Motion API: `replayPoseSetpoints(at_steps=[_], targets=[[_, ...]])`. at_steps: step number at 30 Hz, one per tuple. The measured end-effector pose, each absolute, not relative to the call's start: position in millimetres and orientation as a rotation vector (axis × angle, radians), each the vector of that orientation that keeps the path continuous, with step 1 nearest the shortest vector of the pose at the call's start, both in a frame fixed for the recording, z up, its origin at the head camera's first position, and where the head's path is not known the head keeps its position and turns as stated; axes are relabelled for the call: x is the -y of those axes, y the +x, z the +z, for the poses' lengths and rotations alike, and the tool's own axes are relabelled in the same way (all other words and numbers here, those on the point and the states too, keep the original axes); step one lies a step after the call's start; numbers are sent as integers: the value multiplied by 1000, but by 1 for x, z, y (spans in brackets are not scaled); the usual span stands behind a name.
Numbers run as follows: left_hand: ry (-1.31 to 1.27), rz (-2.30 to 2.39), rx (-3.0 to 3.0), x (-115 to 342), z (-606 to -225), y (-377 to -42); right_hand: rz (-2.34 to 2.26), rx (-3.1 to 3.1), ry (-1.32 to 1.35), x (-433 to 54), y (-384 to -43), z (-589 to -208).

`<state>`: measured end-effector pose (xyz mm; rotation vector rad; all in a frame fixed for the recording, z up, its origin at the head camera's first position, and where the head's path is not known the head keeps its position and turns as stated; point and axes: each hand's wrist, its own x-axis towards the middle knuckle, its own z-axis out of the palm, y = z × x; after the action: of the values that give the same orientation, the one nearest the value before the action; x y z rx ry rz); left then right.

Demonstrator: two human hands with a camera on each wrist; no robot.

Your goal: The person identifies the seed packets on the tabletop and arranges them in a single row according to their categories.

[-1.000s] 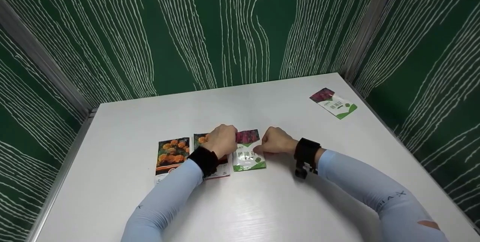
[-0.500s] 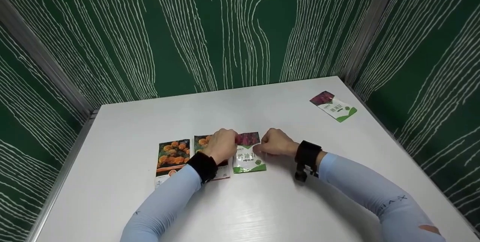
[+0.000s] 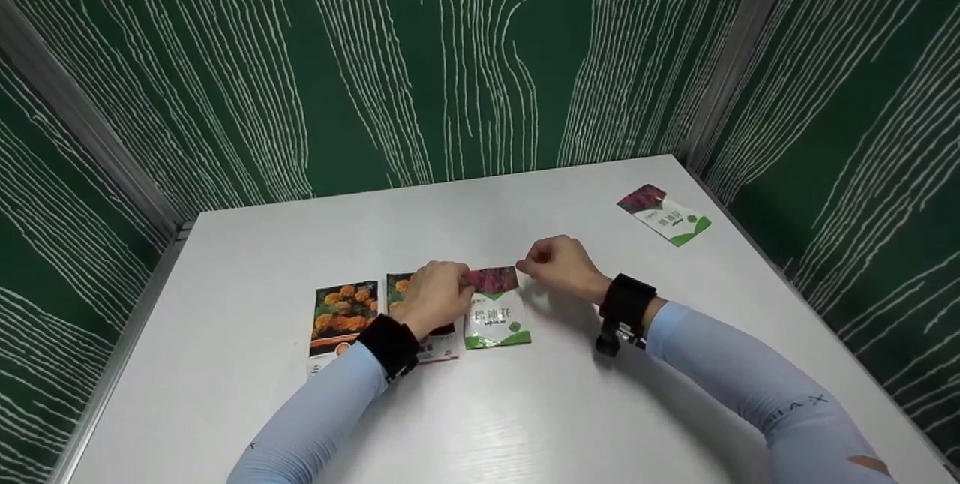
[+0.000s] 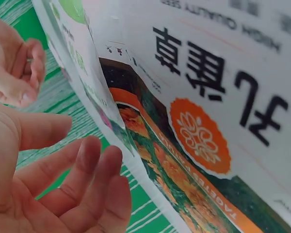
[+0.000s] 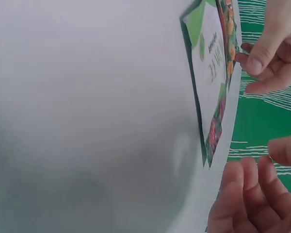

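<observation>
A white and green seed packet with a magenta flower picture point(image 3: 498, 311) lies upright-on in front of me, right of two marigold seed packets. My left hand point(image 3: 437, 295) hovers over the middle marigold packet point(image 3: 439, 350), covering much of it, its fingertips by the magenta packet's upper left corner. In the left wrist view, the left hand's fingers point(image 4: 63, 189) are loosely bent and hold nothing. My right hand point(image 3: 561, 268) is just off the same packet's upper right corner. Its relaxed fingers point(image 5: 254, 194) hold nothing in the right wrist view.
The other marigold packet point(image 3: 346, 311) lies at the row's left end, partly behind the left sleeve. A second magenta-flower packet point(image 3: 664, 215) lies slanted near the far right corner of the white table point(image 3: 525, 416). Green walls with white lines point(image 3: 480, 56) enclose the table.
My right hand has moved up from the magenta packet's right side to beyond its top right corner. The left hand has shifted slightly left and down. The packets stay in place.
</observation>
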<state>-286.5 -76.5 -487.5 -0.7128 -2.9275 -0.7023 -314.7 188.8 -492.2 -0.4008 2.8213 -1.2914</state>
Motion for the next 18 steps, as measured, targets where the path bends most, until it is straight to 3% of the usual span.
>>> replayPoseSetpoints(at_steps=[18], targets=[[-745,-573,2948,82,-483,-273,-1408,-2929,-172,-228,-337,-482]])
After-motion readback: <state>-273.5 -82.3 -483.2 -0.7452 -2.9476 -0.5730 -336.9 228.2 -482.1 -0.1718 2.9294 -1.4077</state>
